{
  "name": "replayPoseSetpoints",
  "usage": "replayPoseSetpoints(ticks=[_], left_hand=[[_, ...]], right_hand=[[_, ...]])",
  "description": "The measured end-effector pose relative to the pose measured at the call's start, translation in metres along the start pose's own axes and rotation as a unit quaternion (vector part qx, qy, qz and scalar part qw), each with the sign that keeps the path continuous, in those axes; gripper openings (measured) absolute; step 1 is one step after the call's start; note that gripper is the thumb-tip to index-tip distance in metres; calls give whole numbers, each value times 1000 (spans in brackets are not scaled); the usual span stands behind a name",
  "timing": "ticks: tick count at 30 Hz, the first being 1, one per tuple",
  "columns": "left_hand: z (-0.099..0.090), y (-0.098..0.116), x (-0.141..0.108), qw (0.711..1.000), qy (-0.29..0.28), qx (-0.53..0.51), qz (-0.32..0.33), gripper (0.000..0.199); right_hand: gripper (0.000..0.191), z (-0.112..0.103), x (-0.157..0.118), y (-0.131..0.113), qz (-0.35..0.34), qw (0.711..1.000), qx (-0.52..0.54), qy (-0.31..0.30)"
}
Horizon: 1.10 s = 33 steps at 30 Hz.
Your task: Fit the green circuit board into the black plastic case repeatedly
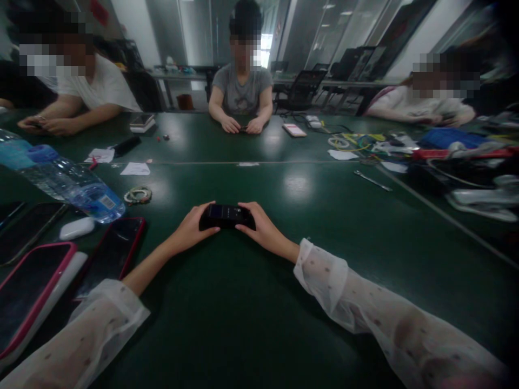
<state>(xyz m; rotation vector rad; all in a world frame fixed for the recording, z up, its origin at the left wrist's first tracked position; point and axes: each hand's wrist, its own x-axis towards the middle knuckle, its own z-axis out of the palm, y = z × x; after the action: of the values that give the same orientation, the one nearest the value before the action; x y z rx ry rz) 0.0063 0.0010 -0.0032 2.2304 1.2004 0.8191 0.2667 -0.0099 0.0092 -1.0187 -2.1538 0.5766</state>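
Two thin, loose sleeves come nearest, and the left sleeve (pixel 101 319) is the more risky one: it seems to cover a corner of the red-edged phone (pixel 109 254), near the pink-cased phone (pixel 32 292), so a quick pull of that arm could drag these along the bench (pixel 227 319). The right sleeve (pixel 332 281) has bare surface around it, so I see less danger there. Further forward, the left hand (pixel 192 224) and the right hand (pixel 263 226) hold the black device (pixel 227 216) between them, in front of the body. The fingers (pixel 211 231) are closed around its two ends, thumbs on the near side; whether it rests on the bench or is slightly raised, I cannot tell. Because only the ends are held, one loosened hand could let that side tip or drop. To the left, the water bottle (pixel 97 200) is just beside the white case (pixel 77 228) and the bracelets (pixel 138 195); a bump from the left forearm could push it, and if its cap is loose, water could reach the phones. Beyond, the metal tool (pixel 372 181) and the heap of cables (pixel 360 140) are well apart from both hands, so I judge them little threat.
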Motion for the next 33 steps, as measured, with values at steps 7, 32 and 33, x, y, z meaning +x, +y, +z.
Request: replayPoseSetpoints(ticks=[7, 32, 33], left_hand=[[-2, 5, -1, 1000, -6, -5, -9, 69], [-1, 0, 0, 1000, -7, 8, -4, 70], [-1, 1, 0, 1000, -9, 9, -6, 69]], right_hand=[[53, 1, 0, 3, 21, 1000, 19, -10], [50, -1, 2, 1, 51, 995, 88, -8], [50, -1, 2, 0, 53, 995, 90, -8]])
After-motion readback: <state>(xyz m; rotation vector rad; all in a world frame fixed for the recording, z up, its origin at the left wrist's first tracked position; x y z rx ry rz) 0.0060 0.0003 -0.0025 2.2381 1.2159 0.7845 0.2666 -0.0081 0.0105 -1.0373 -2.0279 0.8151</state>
